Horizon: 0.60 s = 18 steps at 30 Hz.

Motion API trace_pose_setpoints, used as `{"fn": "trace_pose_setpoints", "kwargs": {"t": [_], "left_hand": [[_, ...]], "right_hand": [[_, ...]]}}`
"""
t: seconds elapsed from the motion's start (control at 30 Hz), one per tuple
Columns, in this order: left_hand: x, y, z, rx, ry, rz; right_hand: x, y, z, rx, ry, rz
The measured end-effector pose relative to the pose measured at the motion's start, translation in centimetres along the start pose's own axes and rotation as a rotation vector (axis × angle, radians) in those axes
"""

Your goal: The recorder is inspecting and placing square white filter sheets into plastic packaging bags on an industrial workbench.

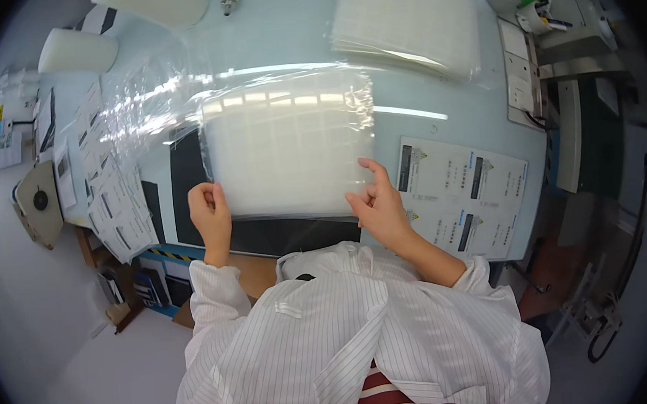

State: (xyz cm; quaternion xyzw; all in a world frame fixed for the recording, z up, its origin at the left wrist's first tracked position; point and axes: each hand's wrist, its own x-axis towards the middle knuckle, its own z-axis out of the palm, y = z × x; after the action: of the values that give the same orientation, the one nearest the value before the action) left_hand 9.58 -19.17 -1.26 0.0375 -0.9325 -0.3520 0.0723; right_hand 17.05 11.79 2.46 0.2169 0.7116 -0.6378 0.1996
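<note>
A stack of milky-white sheets in a clear plastic bag [281, 152] lies flat in front of me, its clear film crinkled along the far and right edges. My left hand [209, 212] is at the bag's near left corner, fingers curled and pinched at its edge. At the near right corner is my right hand [381, 206]. Its thumb touches the bag, and the index finger is stretched out apart from the thumb. Under the bag's near edge shows a black mat [295, 234].
Another clear-wrapped stack [408, 21] lies at the far right. Printed sheets lie on the right [465, 189] and left [120, 212]. Loose clear film [145, 102] spreads at the far left, near white foam rolls [79, 52]. A pen holder [534, 16] stands at the far right.
</note>
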Motion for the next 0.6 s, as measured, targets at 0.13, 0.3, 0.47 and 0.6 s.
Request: {"fn": "trace_pose_setpoints", "kwargs": {"t": [0.13, 0.3, 0.47, 0.6], "left_hand": [[2.1, 1.8, 0.8, 0.229, 0.110, 0.151], [7.0, 12.9, 6.8, -0.062, -0.092, 0.429], [8.8, 21.8, 16.0, -0.294, -0.407, 0.693], [8.0, 27.3, 22.5, -0.230, -0.335, 1.096]], "right_hand": [[4.4, 1.3, -5.1, -0.054, 0.291, -0.266], [13.7, 3.2, -16.2, -0.087, 1.018, -0.448], [15.1, 1.5, -19.1, 0.587, 0.647, -0.099], [13.3, 0.0, -18.4, 0.741, 0.620, -0.121]]}}
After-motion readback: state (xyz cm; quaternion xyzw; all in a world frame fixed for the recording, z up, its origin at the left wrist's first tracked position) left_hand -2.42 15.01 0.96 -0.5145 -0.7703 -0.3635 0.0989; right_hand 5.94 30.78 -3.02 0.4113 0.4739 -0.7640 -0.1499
